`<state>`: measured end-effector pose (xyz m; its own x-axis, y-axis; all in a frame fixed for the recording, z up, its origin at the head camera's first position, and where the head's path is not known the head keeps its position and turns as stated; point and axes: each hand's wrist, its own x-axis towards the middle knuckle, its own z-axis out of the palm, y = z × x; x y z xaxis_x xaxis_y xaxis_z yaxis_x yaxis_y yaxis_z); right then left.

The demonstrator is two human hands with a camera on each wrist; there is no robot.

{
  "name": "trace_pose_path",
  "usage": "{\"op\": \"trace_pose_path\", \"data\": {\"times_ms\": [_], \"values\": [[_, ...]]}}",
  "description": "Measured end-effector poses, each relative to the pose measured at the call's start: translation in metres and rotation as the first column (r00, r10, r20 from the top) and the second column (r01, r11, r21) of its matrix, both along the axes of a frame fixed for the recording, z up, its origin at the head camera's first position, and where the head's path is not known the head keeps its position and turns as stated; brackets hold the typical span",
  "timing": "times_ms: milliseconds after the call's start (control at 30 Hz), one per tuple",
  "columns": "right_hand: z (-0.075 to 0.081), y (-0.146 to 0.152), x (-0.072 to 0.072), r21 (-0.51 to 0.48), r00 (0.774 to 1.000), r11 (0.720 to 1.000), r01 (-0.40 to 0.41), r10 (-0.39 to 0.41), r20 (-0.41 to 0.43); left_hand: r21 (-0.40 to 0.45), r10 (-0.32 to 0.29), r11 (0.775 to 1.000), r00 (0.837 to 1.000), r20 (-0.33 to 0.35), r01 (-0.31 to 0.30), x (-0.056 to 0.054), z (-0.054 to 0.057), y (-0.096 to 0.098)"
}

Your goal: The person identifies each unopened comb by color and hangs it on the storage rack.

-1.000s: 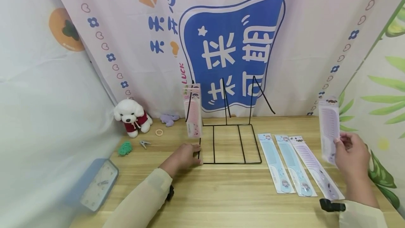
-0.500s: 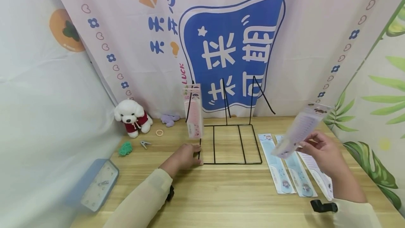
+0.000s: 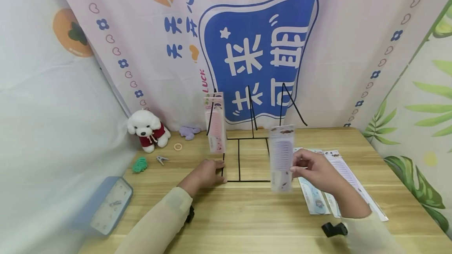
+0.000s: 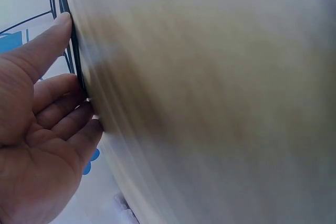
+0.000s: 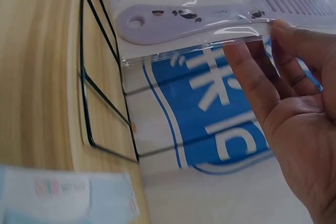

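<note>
My right hand (image 3: 314,167) pinches the edge of a packaged purple comb (image 3: 281,160), held upright over the right part of the black wire rack (image 3: 239,160). In the right wrist view, the clear wrapper round this purple comb (image 5: 163,24) shows, with thumb and fingers at its edge. My left hand (image 3: 205,175) rests at the left side of the rack's base; its thumb and fingertips touch the wire (image 4: 77,51) apart from each other. Several packaged pink combs (image 3: 216,128) hang from the rack's left hook. The middle and right hooks carry nothing.
Right of the rack lie two packaged blue combs (image 3: 312,197), partly hidden by my right hand, and another packaged purple comb (image 3: 349,175). At left are a plush dog (image 3: 146,128), purple toy (image 3: 189,133), wooden ring (image 3: 178,147), clip (image 3: 161,160), green coil (image 3: 139,165) and clock (image 3: 112,205).
My right hand has carried the purple comb pack leftward from the table's right side to the rack; the pack tilted on the way and is upright now. My left hand stays put.
</note>
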<state>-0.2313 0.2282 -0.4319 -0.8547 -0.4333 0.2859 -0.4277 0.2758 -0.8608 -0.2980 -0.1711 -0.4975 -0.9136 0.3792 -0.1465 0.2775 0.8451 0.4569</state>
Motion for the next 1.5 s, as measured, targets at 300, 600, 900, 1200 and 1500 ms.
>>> {"op": "trace_pose_path", "data": {"times_ms": [300,600,900,1200,1500], "values": [[-0.005,-0.038,-0.008,0.032,0.993,0.998,-0.045,0.041,0.115,-0.003,0.007,1.000,1.000,0.009,-0.007,0.000,0.001,0.001],[-0.006,-0.046,-0.008,0.040,0.988,0.999,-0.027,0.020,0.151,-0.004,0.007,1.000,1.000,0.013,-0.007,0.000,0.004,0.001],[-0.011,-0.054,-0.015,0.025,0.986,0.999,0.031,-0.034,0.163,-0.014,0.013,1.000,1.000,0.007,-0.013,-0.001,0.001,0.000],[-0.011,-0.079,-0.052,-0.015,0.967,0.976,0.215,-0.211,0.141,-0.006,0.011,1.000,1.000,0.007,-0.011,-0.003,0.000,-0.001],[-0.014,-0.095,-0.100,-0.069,0.944,0.946,0.315,-0.306,0.121,-0.009,-0.010,1.000,1.000,0.000,0.010,-0.003,-0.002,0.001]]}}
